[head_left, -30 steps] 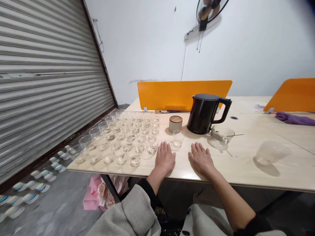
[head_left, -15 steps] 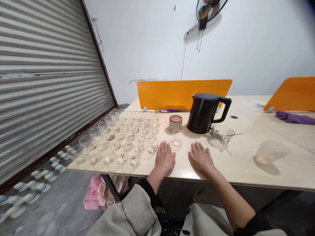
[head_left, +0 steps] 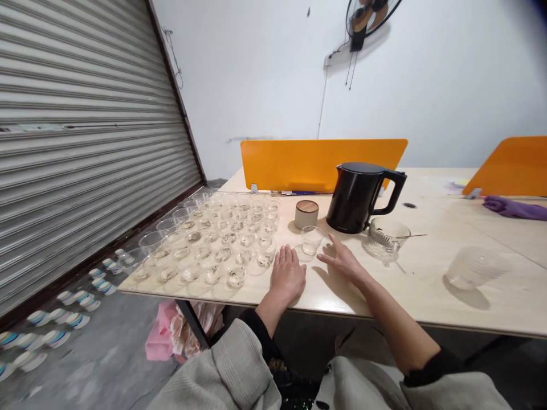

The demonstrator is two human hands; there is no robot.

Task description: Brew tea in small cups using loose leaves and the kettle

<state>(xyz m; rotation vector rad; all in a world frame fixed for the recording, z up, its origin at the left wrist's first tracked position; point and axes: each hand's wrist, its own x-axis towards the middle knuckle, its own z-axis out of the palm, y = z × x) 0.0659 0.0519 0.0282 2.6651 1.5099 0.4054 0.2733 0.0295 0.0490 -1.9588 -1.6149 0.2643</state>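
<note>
My left hand [head_left: 288, 274] lies flat on the table [head_left: 318, 293], fingers stretched out and holding nothing. Just to its left are several rows of clear plastic cups [head_left: 236, 277] with dark bits in the bottom. My right hand [head_left: 342, 261] is raised a little over the tabletop, its thumb and fingers apart, nothing in them. Close to its fingertips stands a single clear plastic cup [head_left: 311, 239], which the hand does not appear to touch. Behind that cup sit a light canister with a wooden lid [head_left: 306, 214] and a black electric kettle [head_left: 356, 199].
A ribbed glass bowl [head_left: 388, 234] with a thin stick across it stands right of the kettle. Farther right a stack of clear cups [head_left: 476, 266] lies on its side. Orange dividers [head_left: 290, 165] and a purple cloth [head_left: 515, 207] are toward the back. Lidded tubs [head_left: 55, 337] line the floor.
My right hand has lifted off the table and turned, moving its spread fingers toward the single cup. My left hand stays flat in place. The view has shifted slightly.
</note>
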